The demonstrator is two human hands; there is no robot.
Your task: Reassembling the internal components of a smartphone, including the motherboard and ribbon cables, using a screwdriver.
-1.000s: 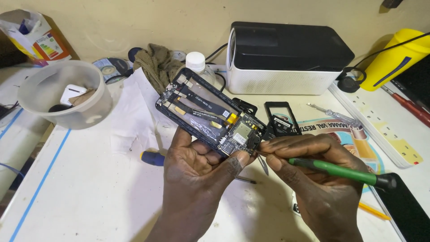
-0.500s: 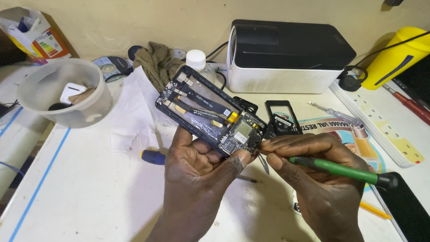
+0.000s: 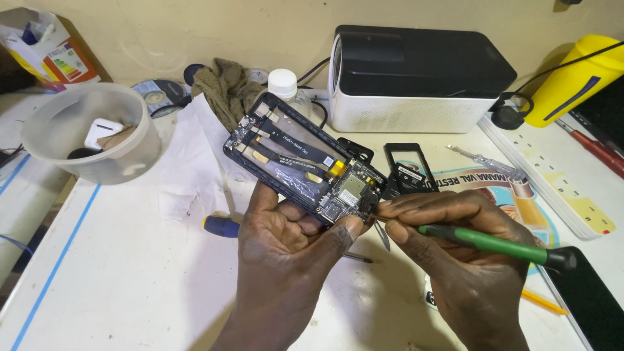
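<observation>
My left hand grips an opened phone from below, thumb on its lower right corner. The phone's back is off, showing a black frame, flex cables and a small circuit board, and it tilts up to the left above the table. My right hand pinches a green-handled screwdriver like a pen. Its tip meets the phone's lower right edge beside the circuit board. The fingers hide the tip itself.
A black-and-white box stands at the back. A plastic bowl with small parts sits left. A blue-handled screwdriver lies under my left hand. Black phone frames, a white power strip, a yellow container and a cloth surround them.
Both hands and the phone have shifted only slightly; the screwdriver tip stays at the phone's lower right corner.
</observation>
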